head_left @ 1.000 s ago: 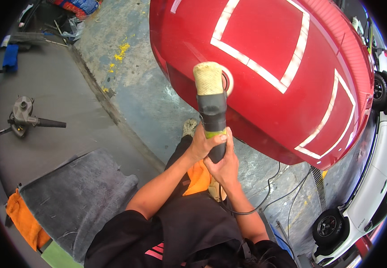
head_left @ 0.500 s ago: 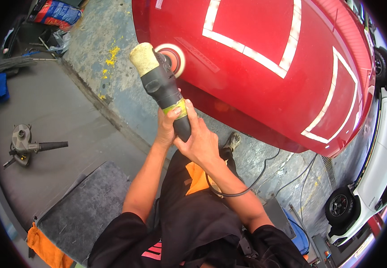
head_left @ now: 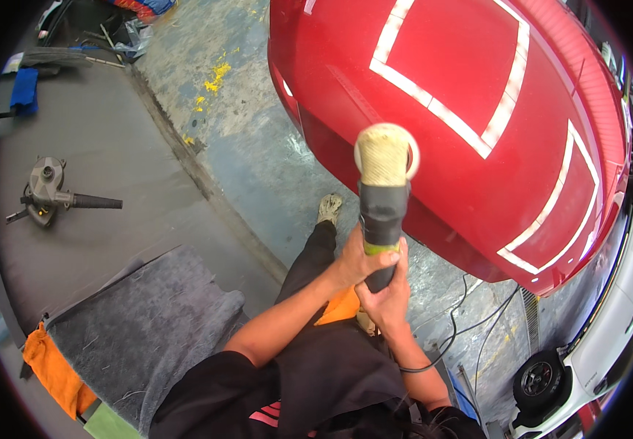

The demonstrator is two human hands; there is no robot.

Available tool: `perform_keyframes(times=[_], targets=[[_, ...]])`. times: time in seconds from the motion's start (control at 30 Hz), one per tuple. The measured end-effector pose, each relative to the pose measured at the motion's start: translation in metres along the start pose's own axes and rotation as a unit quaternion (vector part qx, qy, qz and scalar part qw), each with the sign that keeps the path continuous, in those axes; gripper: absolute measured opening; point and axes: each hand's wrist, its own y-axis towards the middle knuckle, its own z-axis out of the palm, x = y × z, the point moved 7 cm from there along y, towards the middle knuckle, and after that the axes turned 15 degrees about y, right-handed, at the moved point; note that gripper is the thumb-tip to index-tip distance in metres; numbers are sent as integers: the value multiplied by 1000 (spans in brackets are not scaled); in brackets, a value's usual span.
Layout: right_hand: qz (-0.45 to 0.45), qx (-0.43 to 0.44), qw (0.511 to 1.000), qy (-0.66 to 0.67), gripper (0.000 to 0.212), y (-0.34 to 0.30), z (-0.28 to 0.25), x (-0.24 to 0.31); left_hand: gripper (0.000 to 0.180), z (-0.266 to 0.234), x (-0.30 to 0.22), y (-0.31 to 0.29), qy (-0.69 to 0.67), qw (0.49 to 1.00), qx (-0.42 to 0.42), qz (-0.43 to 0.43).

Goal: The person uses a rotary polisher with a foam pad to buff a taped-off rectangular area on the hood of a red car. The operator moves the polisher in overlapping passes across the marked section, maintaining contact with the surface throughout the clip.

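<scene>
Both hands grip a corded polisher (head_left: 384,212) with a black body, a cream textured cover on its head and a yellow-green band. My left hand (head_left: 356,263) is wrapped around the body by the band, thumb across it. Just below, my right hand (head_left: 389,298) closes on the rear handle. The polisher's round pad (head_left: 413,155) is mostly hidden behind the head. It lies over the near edge of a red car panel (head_left: 345,124); whether it touches, I cannot tell. White tape (head_left: 448,121) outlines areas on the panel.
A leaf blower (head_left: 49,190) rests on the grey surface at left, near a dark grey cloth (head_left: 141,329) and an orange cloth (head_left: 53,369). A black cord (head_left: 451,329) trails at right. Beyond stands a white vehicle (head_left: 612,314). My shoe (head_left: 329,208) is on the floor.
The polisher has swung to the right in my hands and now points straight ahead, with its pad farther along the panel's near edge. The whole view has shifted, and a shoe has come forward.
</scene>
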Motion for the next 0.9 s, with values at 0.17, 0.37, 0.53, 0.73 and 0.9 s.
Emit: perform_keyframes(times=[0.17,0.37,0.53,0.73,0.9], targets=[[30,56,998,-16,113,56,47,32,63,-67,-7,20,-35,997,-71,-25],[21,102,992,-77,115,110,107,68,73,-152,3,47,-143,983,-114,0],[39,89,994,-57,117,112,108,73,79,-151,-9,54,-137,987,-82,-17],[56,78,995,-27,112,46,50,32,77,-76,11,6,-98,991,-82,-39],[63,9,997,50,112,-16,-13,-14,43,20,0,-16,-14,998,-28,-50]])
